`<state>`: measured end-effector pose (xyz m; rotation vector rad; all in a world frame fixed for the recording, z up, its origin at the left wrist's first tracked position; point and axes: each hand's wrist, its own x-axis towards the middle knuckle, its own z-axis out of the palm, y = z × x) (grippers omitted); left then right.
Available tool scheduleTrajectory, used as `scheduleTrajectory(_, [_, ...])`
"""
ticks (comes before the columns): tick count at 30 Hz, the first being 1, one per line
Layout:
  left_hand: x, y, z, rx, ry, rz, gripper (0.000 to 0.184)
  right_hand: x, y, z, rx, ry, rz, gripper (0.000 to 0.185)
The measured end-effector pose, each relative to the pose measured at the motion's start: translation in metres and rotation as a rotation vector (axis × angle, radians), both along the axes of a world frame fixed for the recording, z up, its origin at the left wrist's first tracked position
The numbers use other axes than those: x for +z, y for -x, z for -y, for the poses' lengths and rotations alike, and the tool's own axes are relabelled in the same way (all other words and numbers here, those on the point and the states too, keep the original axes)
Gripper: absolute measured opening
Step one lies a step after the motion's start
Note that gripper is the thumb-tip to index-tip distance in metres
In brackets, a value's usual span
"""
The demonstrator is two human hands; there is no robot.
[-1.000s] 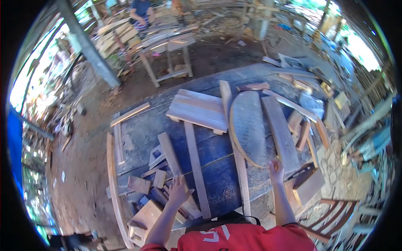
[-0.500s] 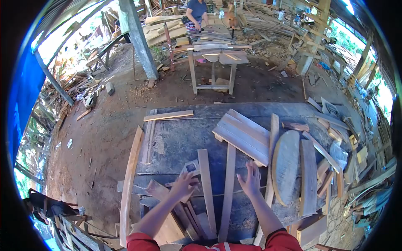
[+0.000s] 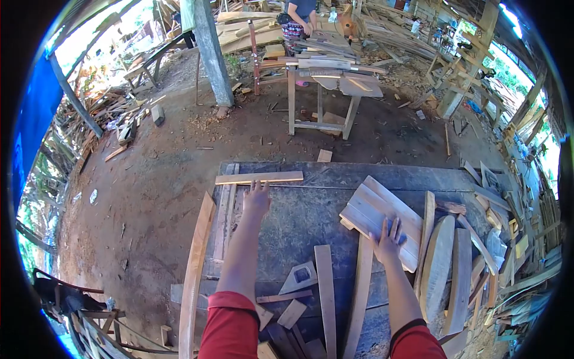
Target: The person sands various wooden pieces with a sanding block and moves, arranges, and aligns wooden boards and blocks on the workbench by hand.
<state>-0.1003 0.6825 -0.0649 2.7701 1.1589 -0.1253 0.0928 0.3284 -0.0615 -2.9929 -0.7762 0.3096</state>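
My left hand (image 3: 257, 199) is stretched toward the far left of the dark worktable (image 3: 287, 221), fingers apart. Its fingertips are over the near edge of a short wooden strip (image 3: 281, 177); whether they touch it I cannot tell. That strip lies across a longer narrow board (image 3: 225, 209). With fingers spread, my right hand (image 3: 387, 241) is over the near left part of a panel of joined boards (image 3: 382, 206). Contact there is unclear. Between my arms lie two long wooden strips, one straight (image 3: 324, 293) and one slightly curved (image 3: 360, 293), and a small block with a square opening (image 3: 301, 276).
An oval-ended board (image 3: 437, 269) and several planks lie on the table's right side. A long board (image 3: 197, 269) runs along its left edge. Beyond stands a wooden trestle (image 3: 323, 125) loaded with boards, with another person (image 3: 300, 21) behind it. A concrete post (image 3: 214, 60) rises at left.
My left hand has moved forward and left from near the small block to the short strip. My right hand has come forward onto or over the panel. The view has shifted.
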Motion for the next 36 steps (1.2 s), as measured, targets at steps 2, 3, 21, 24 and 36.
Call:
scheduleTrajectory(2, [-0.006,-0.014,0.002,0.026,0.016,0.004,0.063,0.003,0.000,-0.001,0.003,0.013,-0.021,0.077])
scheduleTrajectory(3, [-0.011,-0.020,0.002,0.007,0.011,0.019,0.064,0.003,0.000,-0.001,0.010,0.017,-0.020,0.077])
scheduleTrajectory(21, [-0.031,-0.026,0.017,-0.028,0.045,-0.042,0.066,0.005,0.000,-0.002,0.014,-0.003,-0.036,0.076])
scheduleTrajectory(24, [-0.029,-0.024,0.013,0.005,0.046,-0.037,0.067,0.006,0.000,-0.001,0.018,0.002,-0.036,0.076])
scheduleTrajectory(36, [-0.043,-0.032,-0.029,0.065,-0.092,0.010,0.058,0.006,0.000,-0.003,0.010,0.038,-0.043,0.075])
